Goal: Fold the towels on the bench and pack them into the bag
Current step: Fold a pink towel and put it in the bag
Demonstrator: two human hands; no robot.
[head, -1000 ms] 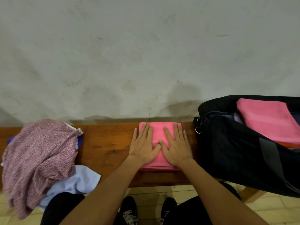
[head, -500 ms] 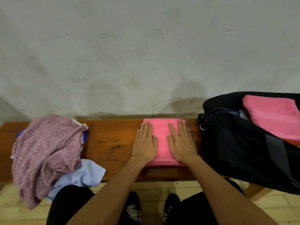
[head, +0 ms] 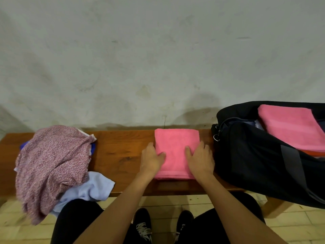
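Observation:
A folded pink towel (head: pixel 175 147) lies on the wooden bench (head: pixel 119 152), just left of the open black bag (head: pixel 246 164). My left hand (head: pixel 152 159) holds the towel's left edge, and my right hand (head: pixel 200 159) holds its right edge. Both thumbs lie on top while the fingers curl down at the sides. A second folded pink towel (head: pixel 290 125) rests on top inside the bag. At the bench's left end an unfolded pink patterned cloth (head: pixel 52 159) is heaped over a light blue cloth (head: pixel 88 189).
A pale wall rises directly behind the bench. The bag's zipper pulls (head: pixel 217 136) hang close to my right hand. My legs and shoes (head: pixel 142 224) are on the tiled floor below the bench's front edge. Bare wood shows between the pile and the towel.
Both hands slid apart from flat on top of the pink towel to its left and right edges, fingers curling down at the sides. The camera view shifted slightly.

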